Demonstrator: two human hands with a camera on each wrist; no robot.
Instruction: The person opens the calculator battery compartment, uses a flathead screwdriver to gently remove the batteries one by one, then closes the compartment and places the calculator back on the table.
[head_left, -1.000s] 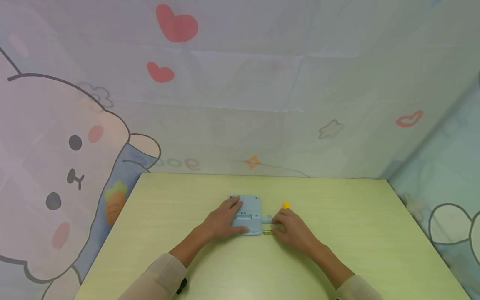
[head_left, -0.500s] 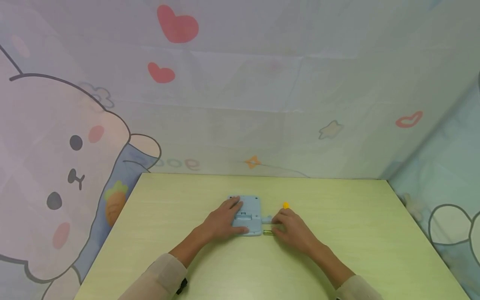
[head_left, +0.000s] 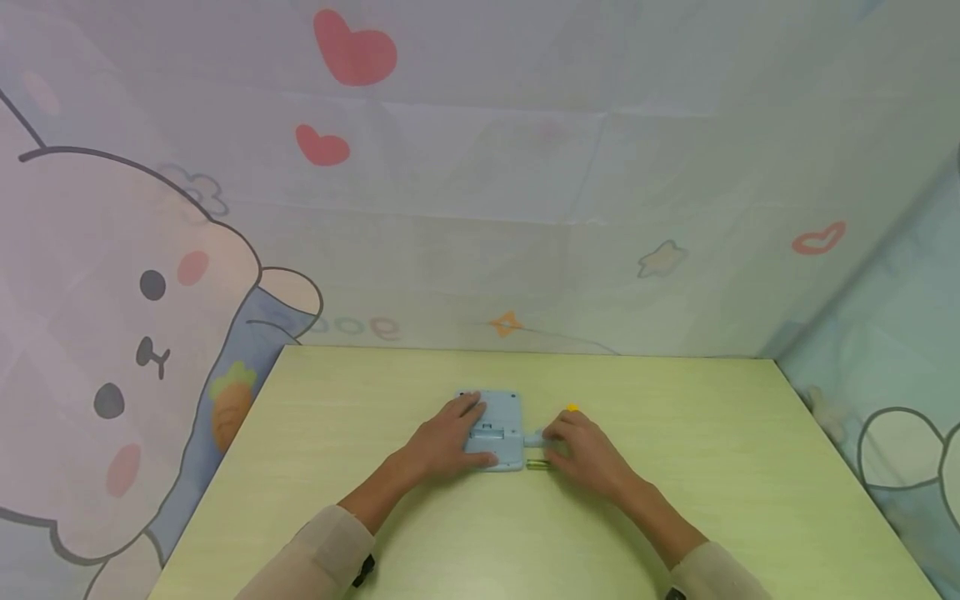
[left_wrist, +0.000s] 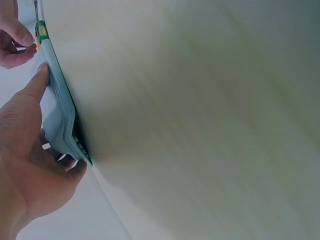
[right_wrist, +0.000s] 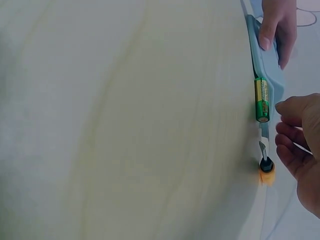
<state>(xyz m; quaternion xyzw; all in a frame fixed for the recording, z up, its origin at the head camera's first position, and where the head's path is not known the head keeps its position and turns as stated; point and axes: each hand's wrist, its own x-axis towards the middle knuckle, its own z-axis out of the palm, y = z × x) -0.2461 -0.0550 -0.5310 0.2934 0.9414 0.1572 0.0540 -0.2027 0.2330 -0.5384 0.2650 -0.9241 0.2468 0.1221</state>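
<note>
A light blue calculator (head_left: 501,410) lies back up on the table, its battery compartment (head_left: 489,433) bare. My left hand (head_left: 442,439) holds it at its left part; in the left wrist view the thumb lies along the near side and other fingers curl at the end. At its right edge lies a small light blue battery cover (head_left: 533,439). The fingertips of my right hand (head_left: 588,457) overlap the cover's right end; I cannot tell whether they pinch it. A green and yellow battery (right_wrist: 262,100) lies just on the near side of the cover, partly under my right thumb in the head view.
Beyond my right hand lies a screwdriver with an orange-yellow handle (right_wrist: 267,175), mostly hidden in the head view. The pale green table (head_left: 360,375) ends at a fabric backdrop (head_left: 480,208) printed with hearts and a cartoon animal. Another printed cloth (head_left: 885,350) hangs at right.
My right hand has shifted very slightly, showing a little more of the battery and less of the screwdriver's handle. The left hand and the calculator stay put.
</note>
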